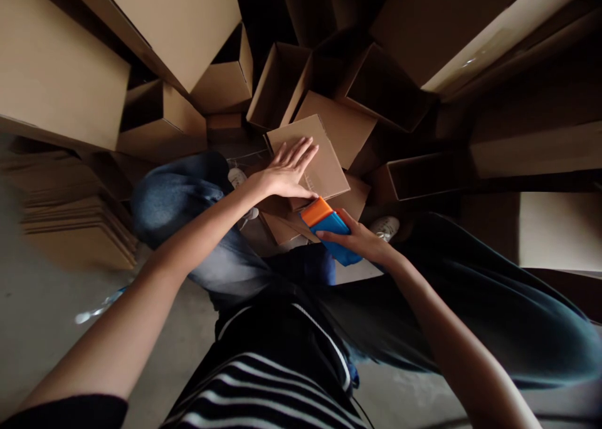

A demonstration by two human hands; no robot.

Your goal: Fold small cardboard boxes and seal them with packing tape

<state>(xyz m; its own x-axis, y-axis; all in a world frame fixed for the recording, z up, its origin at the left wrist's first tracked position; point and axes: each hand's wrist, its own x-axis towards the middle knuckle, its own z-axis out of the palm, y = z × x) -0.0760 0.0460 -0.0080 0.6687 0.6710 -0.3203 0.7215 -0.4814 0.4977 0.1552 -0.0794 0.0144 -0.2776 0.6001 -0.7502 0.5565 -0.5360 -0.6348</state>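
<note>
The left hand (286, 172) is open and lies flat, with its fingers spread, on a flat piece of cardboard (324, 159). The right hand (360, 241) is closed tight on a blue and orange plastic tool (332, 228), which is held just beside that cardboard. Open cardboard boxes (277, 84) are piled past the knees of the person's blue jeans (174, 197).

Cardboard boxes (277, 87) ahead, flattened sheets (79, 222) left, on apparently concrete floor (51, 310)
</note>
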